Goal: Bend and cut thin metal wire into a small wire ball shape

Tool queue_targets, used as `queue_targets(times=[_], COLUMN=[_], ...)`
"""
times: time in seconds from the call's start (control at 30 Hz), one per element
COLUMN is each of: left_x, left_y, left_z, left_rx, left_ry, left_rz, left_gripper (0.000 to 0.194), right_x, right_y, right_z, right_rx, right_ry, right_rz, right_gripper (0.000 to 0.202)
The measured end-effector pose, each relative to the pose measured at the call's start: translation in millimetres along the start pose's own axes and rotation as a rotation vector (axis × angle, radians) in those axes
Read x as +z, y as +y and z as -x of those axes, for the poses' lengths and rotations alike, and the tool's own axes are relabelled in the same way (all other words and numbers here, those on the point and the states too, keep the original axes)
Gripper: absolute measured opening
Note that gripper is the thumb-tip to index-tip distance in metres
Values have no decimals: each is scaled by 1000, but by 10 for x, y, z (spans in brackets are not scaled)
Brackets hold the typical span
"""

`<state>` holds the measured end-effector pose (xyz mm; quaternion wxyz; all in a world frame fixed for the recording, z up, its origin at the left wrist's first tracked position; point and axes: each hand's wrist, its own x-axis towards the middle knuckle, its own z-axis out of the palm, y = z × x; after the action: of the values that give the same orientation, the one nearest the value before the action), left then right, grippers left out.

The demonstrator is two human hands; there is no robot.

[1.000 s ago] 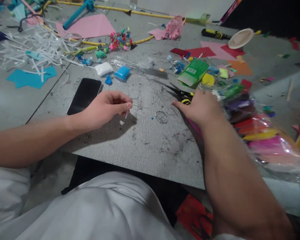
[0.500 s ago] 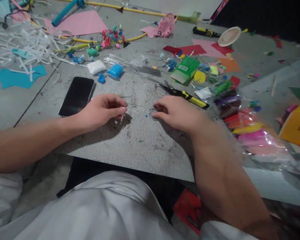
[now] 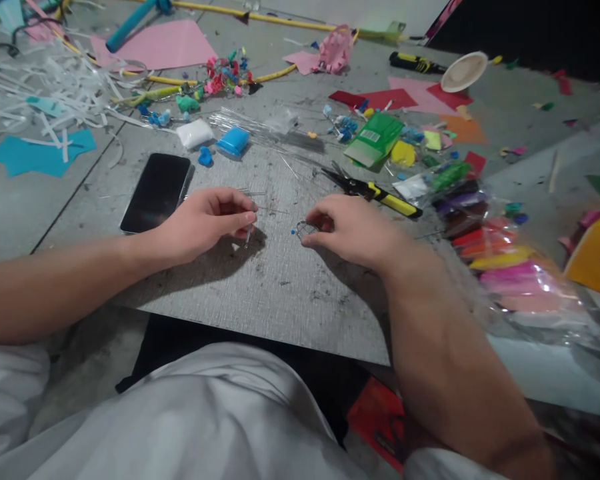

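Observation:
Between the thumb and fingers of my left hand is a thin, shiny wire-like piece, its lower end pointing down at the table. My right hand pinches a small ring of thin metal wire just above the surface. A tiny blue bit lies beside the ring. Thin wires stick out on the table past my left fingertips. Black-and-yellow scissors lie just beyond my right hand, and a dark phone rests behind my left wrist.
Past my hands lie a white packet, a blue clay packet, a bundle of clear sticks and a green packet. Colored clay bags spread on the right. Shredded white paper covers the far left.
My right hand has tilted the wire ring a little, so it looks flatter. My left hand has barely moved. The whole view has shifted slightly.

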<state>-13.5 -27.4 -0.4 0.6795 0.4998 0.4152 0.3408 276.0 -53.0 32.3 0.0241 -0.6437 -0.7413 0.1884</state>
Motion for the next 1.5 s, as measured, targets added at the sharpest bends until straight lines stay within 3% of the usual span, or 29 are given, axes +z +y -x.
queue_targets(times=[0.1, 0.2, 0.37, 0.43, 0.53, 0.8, 1.23, 1.5], left_x=[5, 15, 35, 36, 34, 48, 52, 31], left_y=[18, 37, 30, 21, 16, 42, 26, 20], left_z=[17, 39, 65, 76, 96, 112, 131, 111], left_rx=[-16, -13, -39, -37, -7, 41, 50, 61], left_ry=[-35, -58, -75, -121, -184, -203, -121, -151], left_rz=[24, 19, -29, -43, -73, -117, -158, -195], left_gripper=[24, 25, 22, 23, 22, 12, 14, 15], right_x=[15, 0, 83, 168, 301, 431, 571, 567], right_y=[27, 37, -187, -343, -515, -515, -573, -552], right_z=[0, 21, 59, 64, 44, -56, -65, -71], right_rx=[58, 101, -11, -80, -67, 22, 31, 6], right_ry=[-28, 48, 175, 192, 162, 123, 188, 186], right_rz=[-78, -259, -1119, -1304, -1438, -1452, -1575, -1557], right_gripper=[25, 33, 56, 55, 52, 59, 54, 61])
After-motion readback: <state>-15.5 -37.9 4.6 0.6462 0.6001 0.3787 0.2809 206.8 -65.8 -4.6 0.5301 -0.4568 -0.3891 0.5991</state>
